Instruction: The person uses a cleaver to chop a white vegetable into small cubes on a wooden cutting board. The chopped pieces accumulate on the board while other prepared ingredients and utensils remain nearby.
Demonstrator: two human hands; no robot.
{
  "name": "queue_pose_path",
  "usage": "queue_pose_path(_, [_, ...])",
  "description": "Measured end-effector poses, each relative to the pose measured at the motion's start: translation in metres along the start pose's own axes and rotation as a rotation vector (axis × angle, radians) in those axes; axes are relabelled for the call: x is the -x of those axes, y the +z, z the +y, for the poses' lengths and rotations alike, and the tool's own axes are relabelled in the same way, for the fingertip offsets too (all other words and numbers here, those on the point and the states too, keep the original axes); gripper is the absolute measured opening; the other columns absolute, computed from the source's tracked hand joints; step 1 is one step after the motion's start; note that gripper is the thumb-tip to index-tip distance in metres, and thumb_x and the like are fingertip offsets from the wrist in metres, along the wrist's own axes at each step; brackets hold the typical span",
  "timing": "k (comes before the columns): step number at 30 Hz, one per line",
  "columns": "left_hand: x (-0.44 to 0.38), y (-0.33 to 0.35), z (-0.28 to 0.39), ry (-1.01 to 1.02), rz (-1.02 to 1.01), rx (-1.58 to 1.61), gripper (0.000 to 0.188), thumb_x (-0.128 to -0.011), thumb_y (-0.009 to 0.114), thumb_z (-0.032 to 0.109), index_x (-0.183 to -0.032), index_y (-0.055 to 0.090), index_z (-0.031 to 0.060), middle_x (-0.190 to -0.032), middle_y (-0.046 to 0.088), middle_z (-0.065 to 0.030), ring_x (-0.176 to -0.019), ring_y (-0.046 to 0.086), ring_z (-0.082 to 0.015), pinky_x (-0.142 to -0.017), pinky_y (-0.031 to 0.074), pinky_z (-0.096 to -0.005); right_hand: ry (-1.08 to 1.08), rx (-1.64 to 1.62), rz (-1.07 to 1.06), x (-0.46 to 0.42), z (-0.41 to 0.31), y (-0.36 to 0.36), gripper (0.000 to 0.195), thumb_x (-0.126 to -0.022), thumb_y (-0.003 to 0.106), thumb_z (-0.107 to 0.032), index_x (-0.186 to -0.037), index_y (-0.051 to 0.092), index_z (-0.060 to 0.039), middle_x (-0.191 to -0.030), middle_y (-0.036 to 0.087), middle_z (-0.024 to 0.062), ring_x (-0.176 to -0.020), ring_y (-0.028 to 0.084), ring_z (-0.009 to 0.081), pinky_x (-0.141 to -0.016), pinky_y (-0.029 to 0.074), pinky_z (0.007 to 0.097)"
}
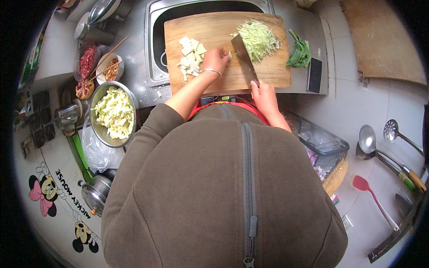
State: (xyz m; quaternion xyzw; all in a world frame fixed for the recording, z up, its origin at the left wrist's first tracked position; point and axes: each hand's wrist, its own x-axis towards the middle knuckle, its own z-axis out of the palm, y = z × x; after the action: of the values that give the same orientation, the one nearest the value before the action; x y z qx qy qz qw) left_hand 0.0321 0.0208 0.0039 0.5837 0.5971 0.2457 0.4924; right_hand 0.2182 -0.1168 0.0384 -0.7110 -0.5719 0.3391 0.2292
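My right hand (264,95) grips the handle of a cleaver (244,58), whose broad blade rests on or just above a wooden cutting board (224,80). To the right of the blade lies a heap of pale green vegetable shreds (259,40). My left hand (216,60) is over the board, left of the blade, with a small pale vegetable piece (230,55) at its fingertips. Beside that hand, on the left, is a pile of flat pale vegetable slices (191,55). The undersides of both hands are hidden.
The board spans a steel sink (157,78). Green leaves (299,52) and a smartphone (314,75) lie to its right. Leftward stand a steel bowl of chopped cabbage (114,112), a white bowl (110,67) with chopsticks, and a container of red chopped food (87,60).
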Motion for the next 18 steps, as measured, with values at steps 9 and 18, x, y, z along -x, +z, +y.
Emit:
queue_pose_path(9, [0.0, -0.002, -0.008, 0.361, 0.085, -0.35, 0.019, -0.085, 0.075, 0.017, -0.093, 0.067, 0.0005, -0.084, 0.071, -0.0198, -0.079, 0.069, -0.0388, -0.072, 0.055, -0.0453, -0.003, 0.07, -0.004, 0.0, -0.011, -0.006, 0.03, -0.102, 0.056, -0.025, -0.097, 0.066, 0.0027, -0.082, 0.067, 0.0302, -0.081, 0.065, 0.0499, -0.072, 0.052, 0.0567])
queue_pose_path(18, [0.02, -0.009, -0.014, 0.45, 0.102, -0.396, 0.013, -0.092, 0.063, 0.019, -0.097, 0.071, 0.0098, -0.101, 0.067, -0.0144, -0.09, 0.067, -0.0378, -0.077, 0.055, -0.0478, -0.018, 0.089, -0.008, 0.003, -0.018, -0.003, 0.028, -0.102, 0.056, -0.024, -0.098, 0.065, 0.0022, -0.083, 0.067, 0.0294, -0.083, 0.066, 0.0496, -0.073, 0.052, 0.0561])
